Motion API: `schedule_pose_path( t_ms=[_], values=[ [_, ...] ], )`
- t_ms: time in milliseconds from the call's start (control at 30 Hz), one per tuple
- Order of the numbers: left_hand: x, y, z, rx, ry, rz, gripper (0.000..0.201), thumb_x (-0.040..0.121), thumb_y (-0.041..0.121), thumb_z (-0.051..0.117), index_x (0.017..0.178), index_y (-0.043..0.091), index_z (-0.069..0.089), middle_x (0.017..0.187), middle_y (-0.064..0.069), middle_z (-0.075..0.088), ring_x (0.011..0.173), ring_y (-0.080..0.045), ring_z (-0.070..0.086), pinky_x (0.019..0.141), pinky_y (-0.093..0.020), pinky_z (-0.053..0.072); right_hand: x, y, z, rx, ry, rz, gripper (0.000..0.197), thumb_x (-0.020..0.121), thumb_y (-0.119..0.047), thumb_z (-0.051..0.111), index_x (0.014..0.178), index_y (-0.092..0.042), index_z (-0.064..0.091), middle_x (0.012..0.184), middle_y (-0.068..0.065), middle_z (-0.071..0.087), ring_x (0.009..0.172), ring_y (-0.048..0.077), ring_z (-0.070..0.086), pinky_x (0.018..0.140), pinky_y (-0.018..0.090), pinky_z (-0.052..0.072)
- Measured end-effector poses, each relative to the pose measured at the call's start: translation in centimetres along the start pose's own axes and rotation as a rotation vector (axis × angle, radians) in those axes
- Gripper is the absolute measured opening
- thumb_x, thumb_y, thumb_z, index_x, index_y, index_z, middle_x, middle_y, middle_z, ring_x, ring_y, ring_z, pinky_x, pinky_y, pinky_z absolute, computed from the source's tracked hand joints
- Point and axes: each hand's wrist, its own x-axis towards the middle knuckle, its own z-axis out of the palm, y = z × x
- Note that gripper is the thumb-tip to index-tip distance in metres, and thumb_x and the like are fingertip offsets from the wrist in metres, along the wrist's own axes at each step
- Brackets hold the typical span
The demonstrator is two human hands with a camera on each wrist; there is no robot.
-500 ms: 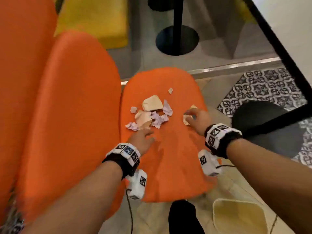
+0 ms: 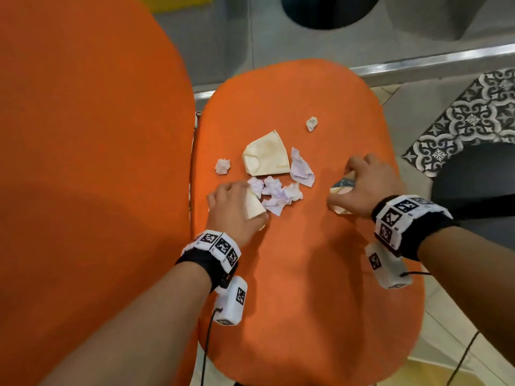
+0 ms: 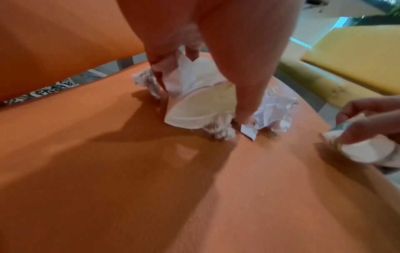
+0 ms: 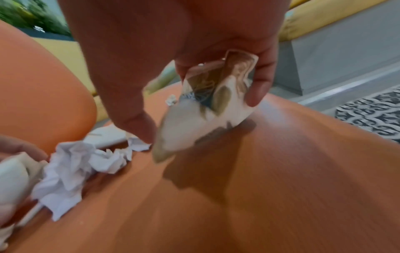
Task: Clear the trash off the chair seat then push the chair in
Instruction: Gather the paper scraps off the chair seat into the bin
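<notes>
both hands on crushed cups, loose trash on seat

chair backrest point(image 2: 92, 151) fills the 9 o'clock side of the head view, orange, upright beside the chair seat point(image 2: 306, 274).

small paper ball point(image 2: 222, 166) at 10 o'clock on the seat, apart from the rest.

left hand point(image 2: 234, 207) at seat centre-left, fingers and thumb curled round a flattened cream cup point(image 2: 254, 208); left wrist view shows the fingertips point(image 3: 243, 118) down on the seat amid paper, cup point(image 3: 201, 109) pinched between thumb and fingers.

crumpled white paper pile point(image 2: 278, 195) touching that hand at its 3 o'clock. flattened paper cup point(image 2: 266, 157) lies just past the pile at 12 o'clock, touching a larger crumpled sheet point(image 2: 301, 169) on its right. one small wad point(image 2: 311, 123) alone at 1 o'clock, well apart.

right hand point(image 2: 367, 188) at 3 o'clock on the seat, fingers wrapped on a squashed stained cup point(image 2: 341, 190); right wrist view shows it point(image 4: 207, 109) gripped thumb against fingers, lower end near the seat, contact unclear.

patterned floor tiles point(image 2: 473, 112) at 2 o'clock off the seat.
</notes>
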Motion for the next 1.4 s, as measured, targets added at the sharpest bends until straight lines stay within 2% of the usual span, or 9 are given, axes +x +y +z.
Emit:
schedule_pose_path(
  t_ms=[133,233,367,567,700,833,1033,1233,1400],
  values=[
    [-0.9,0.1,-1.5,-0.212,0.200,-0.017,0.066,0.049,0.047,0.071,0.105,0.023,0.046,0.113,0.000,0.042,0.107,-0.020,0.039,0.085,-0.027,0.030,-0.6,-3.9,-2.3,-0.025,-0.002,-0.202,0.054,0.061,-0.067,0.062,0.092,-0.024,0.048,0.089,0.003,0.056,0.077,0.025,0.048,0.063,0.031,0.037],
    [-1.6,-0.5,-3.2,-0.389,0.302,-0.092,0.057,0.047,0.042,0.068,0.095,0.024,0.042,0.104,0.000,0.050,0.097,-0.024,0.048,0.077,-0.033,0.038,-1.5,-7.6,-2.6,-0.141,-0.065,-0.333,0.051,0.071,-0.076,0.046,0.085,-0.026,0.045,0.078,-0.002,0.054,0.071,0.024,0.050,0.058,0.031,0.038],
    [-2.5,-0.6,-4.2,-0.301,0.071,-0.130,0.052,0.050,0.050,0.064,0.091,0.026,0.042,0.097,-0.002,0.056,0.084,-0.025,0.057,0.065,-0.033,0.043,-0.6,-10.5,-0.4,-0.341,-0.156,-0.380,0.053,0.078,-0.065,0.052,0.109,-0.024,0.039,0.094,0.002,0.060,0.080,0.026,0.056,0.060,0.033,0.040],
    [-2.3,1.7,-1.6,0.317,-0.301,-0.050,0.071,0.066,0.069,0.058,0.127,0.037,0.043,0.128,-0.010,0.043,0.119,-0.035,0.045,0.092,-0.045,0.045,0.8,-9.8,4.5,-0.338,-0.236,-0.291,0.053,0.083,-0.044,0.054,0.131,-0.033,0.035,0.141,0.011,0.034,0.119,0.032,0.051,0.079,0.042,0.048],
    [-3.4,3.1,1.0,0.424,-0.262,-0.039,0.042,0.079,0.039,0.060,0.119,0.032,0.053,0.129,-0.010,0.034,0.124,-0.036,0.033,0.084,-0.041,0.044,0.3,-9.2,5.1,-0.372,-0.180,-0.312,0.039,0.086,-0.036,0.056,0.123,-0.028,0.045,0.137,0.017,0.033,0.096,0.036,0.060,0.066,0.036,0.041],
    [-4.4,3.1,2.2,0.404,-0.252,-0.042,0.038,0.077,0.017,0.058,0.115,0.021,0.057,0.129,-0.010,0.030,0.119,-0.035,0.034,0.072,-0.034,0.041,-0.4,-9.1,4.8,-0.383,-0.155,-0.304,0.033,0.088,-0.030,0.055,0.119,-0.024,0.048,0.132,0.016,0.037,0.096,0.035,0.058,0.065,0.036,0.039],
    [-4.6,1.8,0.6,0.222,-0.078,0.031,0.030,0.081,0.011,0.050,0.110,0.014,0.057,0.124,-0.014,0.040,0.115,-0.035,0.043,0.089,-0.040,0.046,-2.1,-8.0,4.6,-0.279,-0.133,-0.241,0.033,0.088,-0.034,0.053,0.120,-0.024,0.046,0.124,0.012,0.042,0.096,0.033,0.056,0.064,0.036,0.038],
    [-6.1,2.8,-3.5,-0.064,0.227,0.307,0.017,0.081,0.015,0.052,0.096,0.014,0.061,0.120,-0.013,0.049,0.113,-0.030,0.050,0.092,-0.030,0.041,-9.0,-5.2,0.9,-0.046,0.086,-0.125,0.041,0.088,-0.041,0.052,0.125,-0.026,0.044,0.123,0.011,0.045,0.083,0.031,0.054,0.063,0.035,0.039],
    [-15.1,8.6,-2.8,-0.276,0.131,0.670,0.018,0.076,0.021,0.056,0.090,0.011,0.063,0.108,-0.010,0.052,0.096,-0.021,0.056,0.088,-0.025,0.045,-21.3,2.5,-0.5,0.098,0.312,0.067,0.039,0.086,-0.041,0.055,0.118,-0.020,0.049,0.119,0.013,0.048,0.096,0.036,0.056,0.071,0.037,0.040]
  ],
)
